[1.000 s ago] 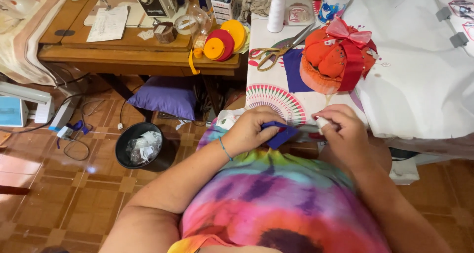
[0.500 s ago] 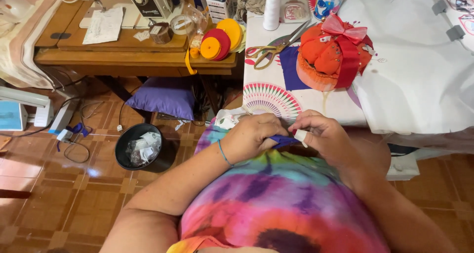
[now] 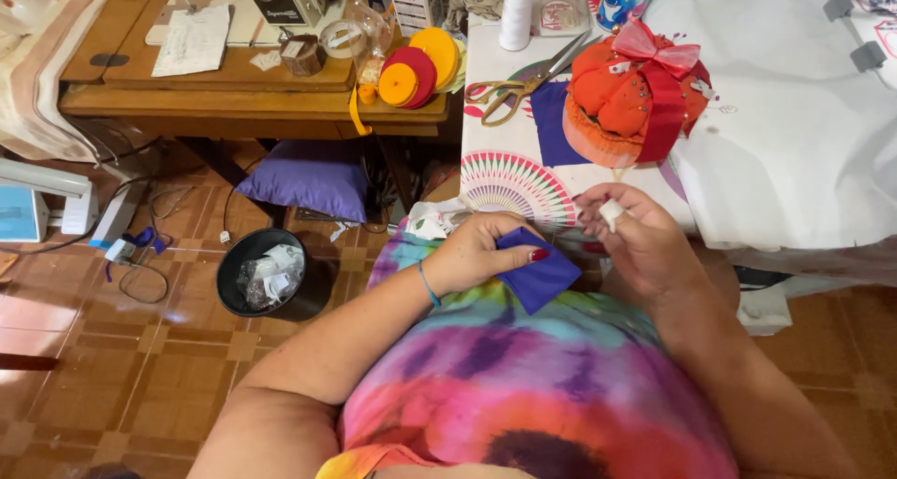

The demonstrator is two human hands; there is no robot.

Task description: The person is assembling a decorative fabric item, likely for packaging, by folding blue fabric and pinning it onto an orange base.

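- The left hand [image 3: 476,253] pinches a small folded piece of dark blue cloth [image 3: 539,271] between thumb and fingers, holding it against the tie-dyed shirt [image 3: 533,376], just below the near edge of the white-covered table [image 3: 509,166].
- The right hand [image 3: 633,241] is lifted just beside the cloth without touching it; its fingers are drawn together, one fingertip wearing a white thimble-like cover [image 3: 611,214]. Whether a needle is held cannot be told.
- On the table, close above both hands, lies a fan-patterned print [image 3: 514,185]; farther back are a second blue fabric piece [image 3: 549,124], a pair of scissors [image 3: 523,82] and an orange pincushion [image 3: 635,96] with a pink bow.
- A large white sheet [image 3: 794,133] covers the table's right part and hangs over its edge beside the right hand.
- To the left, a wooden sewing desk [image 3: 252,96] carries stacked round discs in yellow and red [image 3: 420,68]; beneath it rests a purple cushion [image 3: 304,180].
- Open room lies to the left over the tiled floor [image 3: 112,367], where only a black bin [image 3: 262,273] stands.
- Compared with half a second before: both hands then met over the cloth; now the right hand has drawn away to the right and upward, and the cloth shows plainly under the left thumb.
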